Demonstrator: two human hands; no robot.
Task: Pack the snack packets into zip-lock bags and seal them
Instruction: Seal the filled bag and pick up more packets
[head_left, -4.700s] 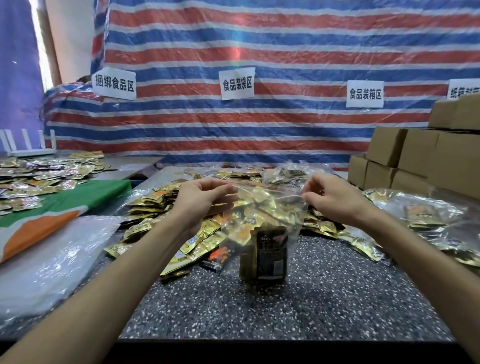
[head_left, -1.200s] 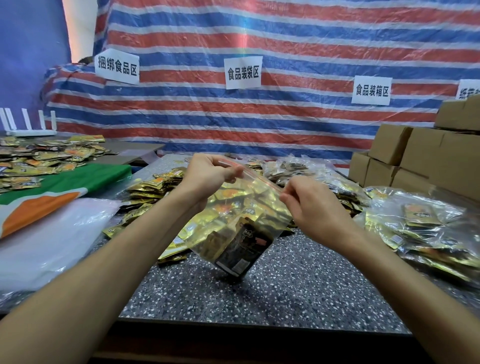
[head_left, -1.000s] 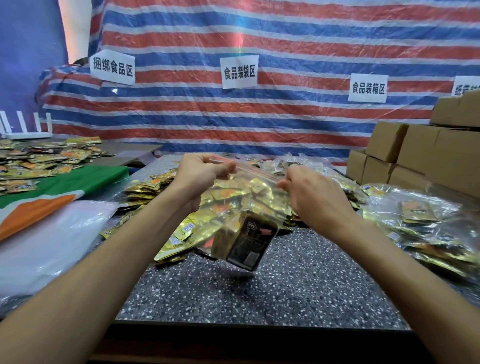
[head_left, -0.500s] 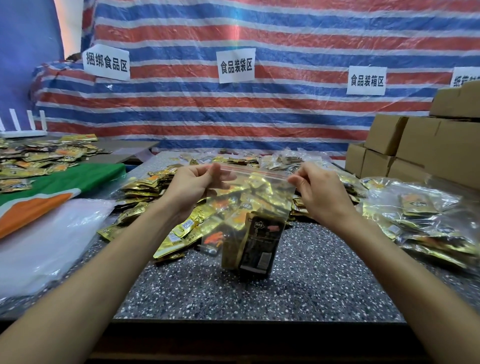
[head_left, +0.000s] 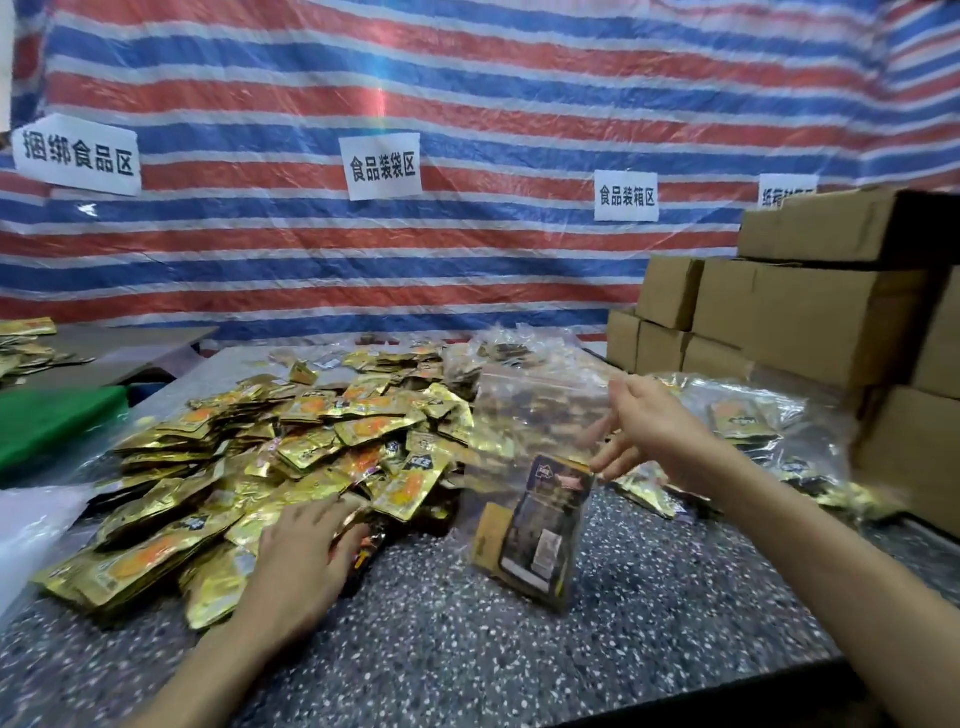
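A clear zip-lock bag (head_left: 524, 415) stands upright on the speckled table (head_left: 467, 649), with a dark snack packet (head_left: 545, 525) and a gold one inside at its bottom. My right hand (head_left: 660, 431) is at the bag's right edge, thumb up by the top corner and fingers against its side; the hand is blurred. My left hand (head_left: 304, 551) lies palm down on the near edge of a big heap of gold snack packets (head_left: 291, 441), fingers fairly straight, touching packets there.
Filled clear bags (head_left: 748, 421) lie to the right in front of stacked cardboard boxes (head_left: 810, 312). A green cloth (head_left: 47, 426) and a white plastic sheet (head_left: 31, 525) are at the left. A striped tarp with paper signs hangs behind.
My left hand has let go of the bag's top and dropped onto the packet heap. My right hand alone stays at the bag, which now stands further right.
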